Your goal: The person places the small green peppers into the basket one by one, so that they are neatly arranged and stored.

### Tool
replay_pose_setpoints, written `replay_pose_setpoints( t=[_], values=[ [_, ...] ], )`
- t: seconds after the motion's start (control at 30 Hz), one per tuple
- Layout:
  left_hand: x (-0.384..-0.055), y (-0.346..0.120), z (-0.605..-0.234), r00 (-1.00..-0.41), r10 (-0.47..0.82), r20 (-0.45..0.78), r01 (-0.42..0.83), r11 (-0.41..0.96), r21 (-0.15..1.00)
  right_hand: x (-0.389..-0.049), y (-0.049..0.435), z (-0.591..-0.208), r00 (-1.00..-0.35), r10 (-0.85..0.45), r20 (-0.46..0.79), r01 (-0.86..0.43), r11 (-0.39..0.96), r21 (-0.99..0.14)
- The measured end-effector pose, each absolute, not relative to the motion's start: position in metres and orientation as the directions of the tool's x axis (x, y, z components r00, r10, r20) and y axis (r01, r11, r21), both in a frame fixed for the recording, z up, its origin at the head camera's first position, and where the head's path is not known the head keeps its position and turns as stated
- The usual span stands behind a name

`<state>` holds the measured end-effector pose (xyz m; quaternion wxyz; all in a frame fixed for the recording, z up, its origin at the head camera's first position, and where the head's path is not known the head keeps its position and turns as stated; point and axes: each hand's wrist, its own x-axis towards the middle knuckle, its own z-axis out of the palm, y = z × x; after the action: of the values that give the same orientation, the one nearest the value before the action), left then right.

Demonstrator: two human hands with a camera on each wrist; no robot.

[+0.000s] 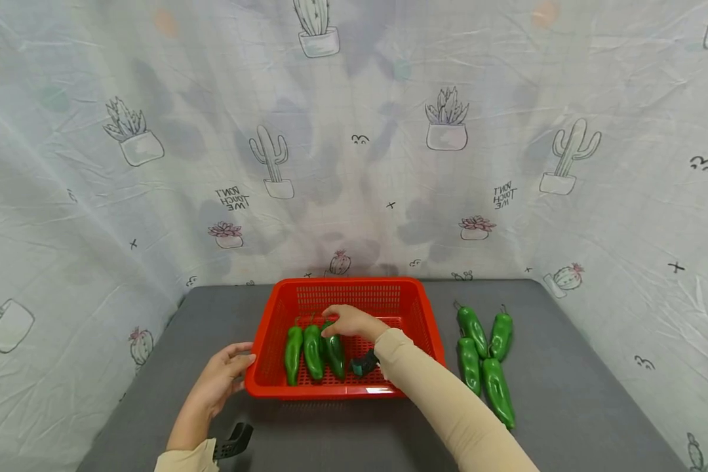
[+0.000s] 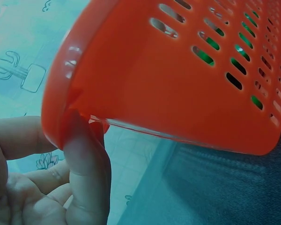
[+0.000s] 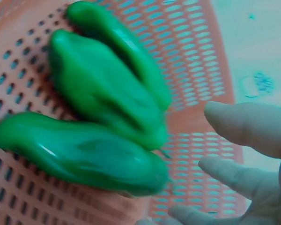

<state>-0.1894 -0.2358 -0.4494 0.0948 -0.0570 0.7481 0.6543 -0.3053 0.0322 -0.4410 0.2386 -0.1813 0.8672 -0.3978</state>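
Observation:
A red plastic basket (image 1: 345, 392) with slotted walls holds three green peppers lying side by side: one at the left (image 1: 293, 354), a middle one (image 1: 313, 353) and one at the right (image 1: 334, 354). My left hand (image 1: 221, 373) pinches the basket's left rim; in the left wrist view, thumb and finger sit on either side of the rim (image 2: 61, 84). Over the stem ends of the peppers hovers my right hand (image 1: 349, 322), its fingers spread. The right wrist view has its fingers (image 3: 239, 178) apart from the nearest pepper (image 3: 84, 154), with nothing between them.
Several more green peppers (image 1: 498, 393) lie in a group on the grey table (image 1: 554, 406), right of the basket. A patterned white curtain (image 1: 377, 196) encloses the back and sides. Dark wrist straps (image 1: 233, 440) are on both wrists.

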Motion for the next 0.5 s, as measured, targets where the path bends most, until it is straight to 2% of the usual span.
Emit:
replay_pose_setpoints(
  t=[0.33, 0.5],
  values=[
    [-0.188, -0.237, -0.452, -0.982, 0.029, -0.185, -0.179, 0.148, 0.973, -0.308, 0.071, -0.406, -0.882, -0.453, -0.127, -0.137, 0.505, -0.852],
    [-0.190, -0.237, -0.452, -0.982, 0.039, -0.185, -0.179, 0.131, 0.975, -0.314, 0.096, -0.387, -0.919, -0.393, -0.018, -0.174, 0.447, -0.877]
  ],
)
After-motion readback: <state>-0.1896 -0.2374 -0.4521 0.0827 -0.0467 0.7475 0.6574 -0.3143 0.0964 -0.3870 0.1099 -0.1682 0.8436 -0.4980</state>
